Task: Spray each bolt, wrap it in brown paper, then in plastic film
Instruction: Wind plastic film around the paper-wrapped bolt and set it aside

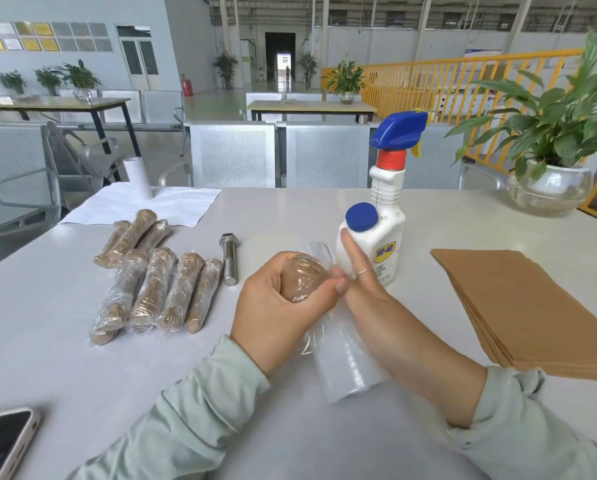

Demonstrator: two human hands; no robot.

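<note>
At the centre of the frame the left hand (279,308) grips a paper-wrapped bolt (303,278), fingers curled round it, while the right hand (376,306) lies with straight, relaxed fingers on the roll of plastic film (342,372), whose loose film runs up to the bundle. To the left on the table (82,368) lie the finished wrapped bolts (151,289) with one bare bolt (229,258) just beside them. The spray bottle (383,216) stands just behind the hands, and the stack of brown paper (518,306) lies at the right.
</note>
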